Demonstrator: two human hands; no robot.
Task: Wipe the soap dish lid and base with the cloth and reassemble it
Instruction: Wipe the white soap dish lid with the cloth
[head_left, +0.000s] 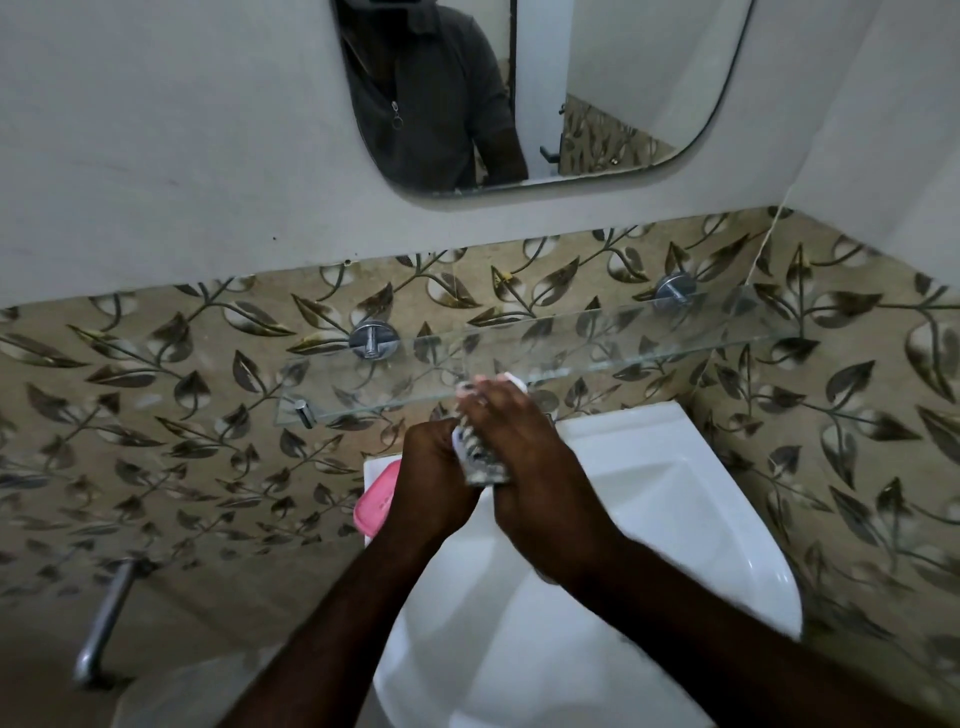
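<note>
Both my hands meet above the back of the white sink (675, 519). My left hand (431, 467) is closed on a white soap dish part (459, 442), which is mostly hidden. My right hand (524, 447) presses a grey-and-white patterned cloth (485, 465) against that part, with its fingers wrapped over the top. A sliver of white (517, 384) shows past my right fingertips. A pink soap dish part (375, 500) lies on the sink's left rim, just left of my left wrist. I cannot tell which part is the lid and which the base.
A glass shelf (597, 338) on chrome brackets runs along the leaf-patterned tile wall just above and behind my hands. A mirror (623, 78) hangs higher up. A chrome pipe (104, 618) sticks out at the lower left.
</note>
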